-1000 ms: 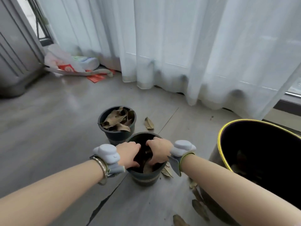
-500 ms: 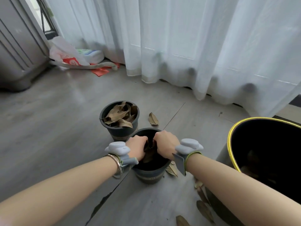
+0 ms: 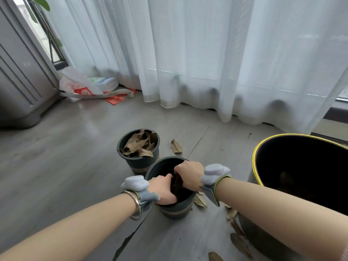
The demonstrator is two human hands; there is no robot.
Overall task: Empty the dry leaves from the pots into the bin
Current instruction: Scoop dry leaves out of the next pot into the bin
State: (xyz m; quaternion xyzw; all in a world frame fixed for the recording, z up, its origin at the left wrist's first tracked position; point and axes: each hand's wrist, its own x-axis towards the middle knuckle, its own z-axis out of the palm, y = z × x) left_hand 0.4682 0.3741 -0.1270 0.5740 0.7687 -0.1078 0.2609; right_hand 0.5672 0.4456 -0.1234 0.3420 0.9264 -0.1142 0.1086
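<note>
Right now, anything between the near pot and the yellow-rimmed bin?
Nothing visible blocks it. Both hands, left and right, are inside the near dark plastic pot; the black yellow-rimmed bin stands to its right, with only loose dry leaves on the grey floor between.

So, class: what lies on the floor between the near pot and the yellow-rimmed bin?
Head view: a few dry leaves lie between the near pot and the bin.

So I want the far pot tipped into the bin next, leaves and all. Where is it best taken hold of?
Probably by its side wall, a hand on each side, coming from above. The far pot stands upright and tapers downward, with leaves heaped to the rim, so fingers over the rim would crush them. The bin is on its right.
</note>
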